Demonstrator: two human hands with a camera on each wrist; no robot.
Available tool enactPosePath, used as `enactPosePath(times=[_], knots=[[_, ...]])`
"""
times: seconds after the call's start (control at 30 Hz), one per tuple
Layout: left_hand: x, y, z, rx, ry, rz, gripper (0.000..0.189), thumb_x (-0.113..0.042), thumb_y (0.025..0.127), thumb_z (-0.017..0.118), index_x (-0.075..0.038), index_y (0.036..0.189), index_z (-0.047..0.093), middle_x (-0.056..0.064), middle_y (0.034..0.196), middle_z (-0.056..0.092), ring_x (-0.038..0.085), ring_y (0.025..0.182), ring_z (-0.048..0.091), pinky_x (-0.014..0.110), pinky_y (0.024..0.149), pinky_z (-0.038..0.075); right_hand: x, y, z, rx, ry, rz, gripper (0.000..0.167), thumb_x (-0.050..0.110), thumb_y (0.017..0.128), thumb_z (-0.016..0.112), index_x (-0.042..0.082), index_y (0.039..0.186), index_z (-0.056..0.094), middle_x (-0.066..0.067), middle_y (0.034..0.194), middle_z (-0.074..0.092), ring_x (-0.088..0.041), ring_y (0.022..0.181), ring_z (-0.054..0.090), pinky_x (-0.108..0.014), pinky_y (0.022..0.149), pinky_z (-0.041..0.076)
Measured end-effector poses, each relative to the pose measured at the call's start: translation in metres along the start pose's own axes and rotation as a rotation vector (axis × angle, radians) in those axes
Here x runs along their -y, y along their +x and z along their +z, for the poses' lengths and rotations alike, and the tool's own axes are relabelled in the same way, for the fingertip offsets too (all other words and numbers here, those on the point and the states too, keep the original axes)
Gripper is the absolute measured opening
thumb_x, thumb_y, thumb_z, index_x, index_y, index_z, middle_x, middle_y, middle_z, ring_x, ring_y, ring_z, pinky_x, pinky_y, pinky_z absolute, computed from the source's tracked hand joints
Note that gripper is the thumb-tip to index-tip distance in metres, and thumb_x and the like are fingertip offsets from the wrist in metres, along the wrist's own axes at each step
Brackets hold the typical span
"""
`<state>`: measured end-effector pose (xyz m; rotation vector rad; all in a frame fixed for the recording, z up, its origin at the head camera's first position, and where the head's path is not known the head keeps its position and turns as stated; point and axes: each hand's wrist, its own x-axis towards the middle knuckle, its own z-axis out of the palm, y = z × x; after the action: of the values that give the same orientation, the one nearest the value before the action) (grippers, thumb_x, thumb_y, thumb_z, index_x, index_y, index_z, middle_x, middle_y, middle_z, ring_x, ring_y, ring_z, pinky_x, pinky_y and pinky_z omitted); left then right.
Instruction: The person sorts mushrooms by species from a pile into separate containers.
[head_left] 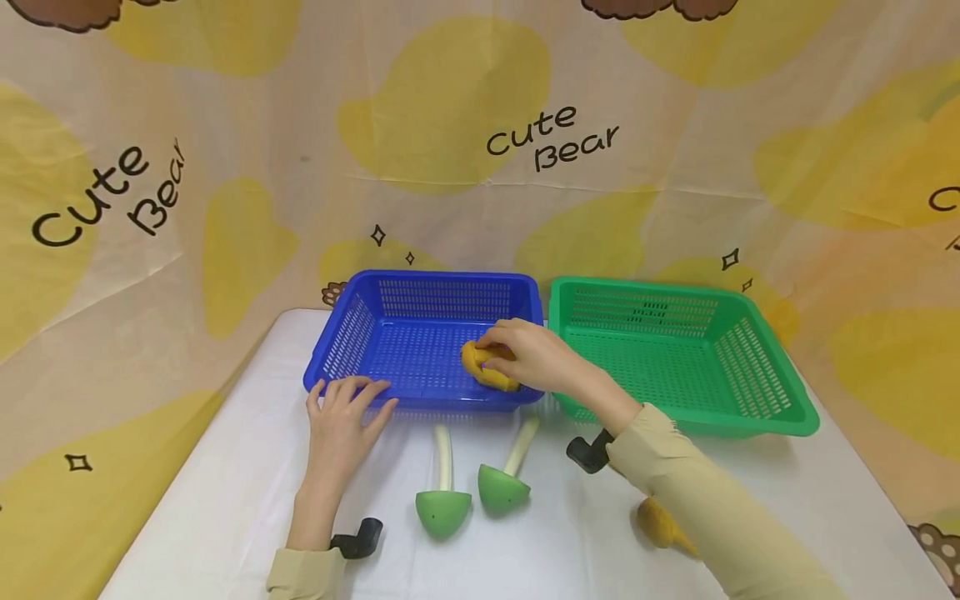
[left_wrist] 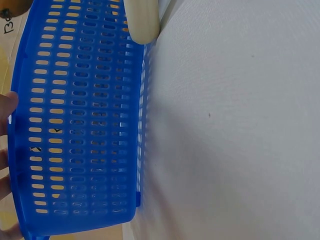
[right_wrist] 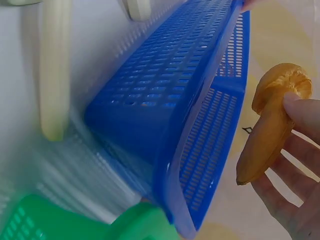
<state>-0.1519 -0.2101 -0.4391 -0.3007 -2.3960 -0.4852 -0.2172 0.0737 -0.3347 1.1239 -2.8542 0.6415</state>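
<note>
A sleeve [head_left: 697,492] leads to the right hand [head_left: 536,354], fingers pinching a yellow mushroom [head_left: 497,380] over a blue basket [head_left: 412,354]; the left hand [head_left: 340,427] touches its rim [head_left: 442,401], fingers relaxed.

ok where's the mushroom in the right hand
In the head view, the yellow mushroom is gripped by the right hand over the right end of the blue basket, left of the green basket.

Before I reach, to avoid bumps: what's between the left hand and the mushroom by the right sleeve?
In the head view, two green-capped mushrooms.
</note>
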Motion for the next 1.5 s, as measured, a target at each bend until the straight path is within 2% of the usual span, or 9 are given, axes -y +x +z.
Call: enactPosePath(times=[0.23, 0.43, 0.6, 0.9, 1.2, 1.5], knots=[[0.0, -0.001, 0.0, -0.005, -0.005, 0.004, 0.025, -0.026, 0.08, 0.077, -0.013, 0.101, 0.073, 0.013, 0.102, 0.067, 0.035, 0.101, 0.056, 0.066, 0.107, 0.024, -0.001, 0.023, 0.009, 0.049, 0.079, 0.01, 0.022, 0.018, 0.092, 0.065, 0.009, 0.111, 0.069, -0.003, 0.104, 0.07, -0.016, 0.092, 0.062, -0.029, 0.081, 0.052], [0.001, 0.0, 0.001, -0.024, 0.001, 0.023, 0.024, -0.026, 0.08, 0.076, -0.013, 0.1, 0.073, 0.013, 0.1, 0.067, 0.035, 0.1, 0.057, 0.066, 0.105, 0.026, -0.007, 0.036, 0.02, 0.113, 0.179, 0.08, 0.021, 0.017, 0.093, 0.063, 0.008, 0.111, 0.069, -0.004, 0.105, 0.072, -0.019, 0.1, 0.065, -0.032, 0.089, 0.053], [0.001, 0.0, 0.0, -0.011, -0.004, 0.013, 0.025, -0.026, 0.079, 0.077, -0.014, 0.101, 0.073, 0.012, 0.101, 0.067, 0.035, 0.101, 0.057, 0.065, 0.106, 0.025, -0.012, 0.042, 0.032, 0.141, 0.221, 0.13, 0.021, 0.015, 0.093, 0.063, 0.006, 0.111, 0.069, -0.007, 0.108, 0.071, -0.021, 0.102, 0.066, -0.032, 0.09, 0.054], [0.002, 0.001, 0.002, -0.031, 0.004, 0.022, 0.026, -0.025, 0.077, 0.079, -0.013, 0.099, 0.073, 0.012, 0.099, 0.067, 0.036, 0.099, 0.058, 0.066, 0.105, 0.027, -0.02, 0.045, 0.055, 0.146, 0.264, 0.239, 0.024, 0.014, 0.091, 0.063, 0.007, 0.114, 0.068, -0.007, 0.112, 0.07, -0.021, 0.102, 0.065, -0.036, 0.093, 0.051], [0.003, 0.0, 0.002, -0.027, 0.007, 0.017, 0.026, -0.025, 0.078, 0.078, -0.013, 0.1, 0.073, 0.012, 0.099, 0.067, 0.035, 0.1, 0.058, 0.065, 0.105, 0.027, -0.023, 0.046, 0.072, 0.134, 0.308, 0.235, 0.022, 0.015, 0.09, 0.065, 0.008, 0.11, 0.069, -0.006, 0.108, 0.072, -0.019, 0.101, 0.064, -0.034, 0.091, 0.052], [0.001, 0.001, 0.001, -0.024, -0.002, 0.016, 0.025, -0.026, 0.079, 0.078, -0.014, 0.1, 0.073, 0.012, 0.099, 0.067, 0.034, 0.101, 0.057, 0.066, 0.105, 0.026, -0.022, 0.046, 0.078, 0.113, 0.313, 0.243, 0.022, 0.015, 0.089, 0.066, 0.007, 0.109, 0.069, -0.006, 0.107, 0.072, -0.02, 0.098, 0.067, -0.034, 0.089, 0.053]])
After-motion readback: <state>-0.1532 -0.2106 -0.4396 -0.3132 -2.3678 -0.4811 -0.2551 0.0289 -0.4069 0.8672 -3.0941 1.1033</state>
